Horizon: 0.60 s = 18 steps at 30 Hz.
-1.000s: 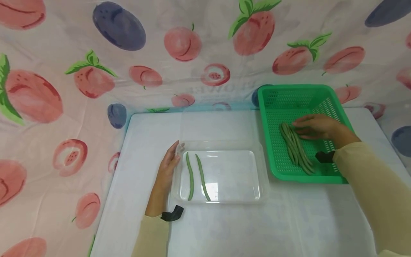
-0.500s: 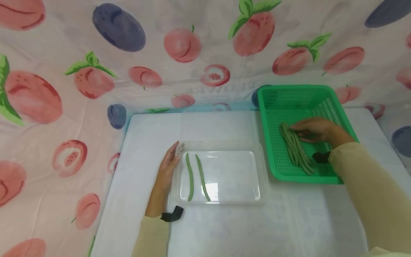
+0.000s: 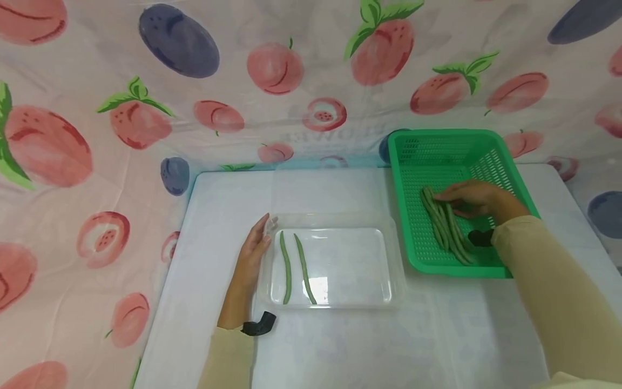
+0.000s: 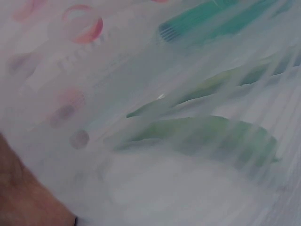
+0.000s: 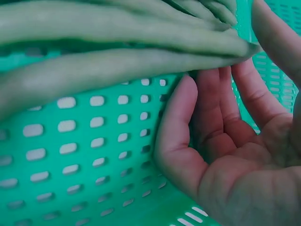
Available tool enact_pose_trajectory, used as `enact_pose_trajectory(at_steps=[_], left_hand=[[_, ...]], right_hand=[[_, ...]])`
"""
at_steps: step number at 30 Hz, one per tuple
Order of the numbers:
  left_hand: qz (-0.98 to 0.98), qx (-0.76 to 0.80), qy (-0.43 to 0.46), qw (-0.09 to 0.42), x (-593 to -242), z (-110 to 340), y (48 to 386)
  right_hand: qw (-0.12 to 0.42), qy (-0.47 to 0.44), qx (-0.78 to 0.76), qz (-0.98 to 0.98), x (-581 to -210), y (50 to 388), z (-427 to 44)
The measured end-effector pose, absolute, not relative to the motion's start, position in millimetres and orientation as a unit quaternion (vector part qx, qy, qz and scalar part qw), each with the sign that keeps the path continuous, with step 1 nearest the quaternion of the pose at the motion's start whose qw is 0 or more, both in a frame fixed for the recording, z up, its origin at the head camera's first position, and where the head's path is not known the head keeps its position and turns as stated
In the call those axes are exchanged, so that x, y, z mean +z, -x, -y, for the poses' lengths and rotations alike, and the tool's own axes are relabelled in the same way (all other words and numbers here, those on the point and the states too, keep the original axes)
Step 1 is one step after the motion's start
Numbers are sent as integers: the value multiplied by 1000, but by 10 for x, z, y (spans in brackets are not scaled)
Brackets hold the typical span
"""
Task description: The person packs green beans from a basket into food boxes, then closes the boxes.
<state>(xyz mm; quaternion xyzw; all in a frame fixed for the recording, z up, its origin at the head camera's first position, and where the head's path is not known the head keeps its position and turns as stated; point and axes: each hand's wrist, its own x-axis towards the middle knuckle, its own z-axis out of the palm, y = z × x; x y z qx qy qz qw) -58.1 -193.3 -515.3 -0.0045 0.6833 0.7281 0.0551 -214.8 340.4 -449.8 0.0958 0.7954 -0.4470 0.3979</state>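
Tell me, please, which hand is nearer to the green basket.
Right: the right hand is inside the green basket, at the string beans; the left hand is outside to the left, at the clear container.

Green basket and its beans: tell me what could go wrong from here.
The beans lie bunched side by side, so the right hand might lift several at once. Its fingers are right at the bean tips, so one could slip away and drop back into the basket.
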Motion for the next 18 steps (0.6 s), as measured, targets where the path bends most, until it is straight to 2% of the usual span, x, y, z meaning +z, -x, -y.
enact_pose_trajectory(at_steps=[18], left_hand=[[-682,729,-7,53,-5194,1947,590]], right_hand=[[402,-68,-469,-783,-4560,2159,-3553]])
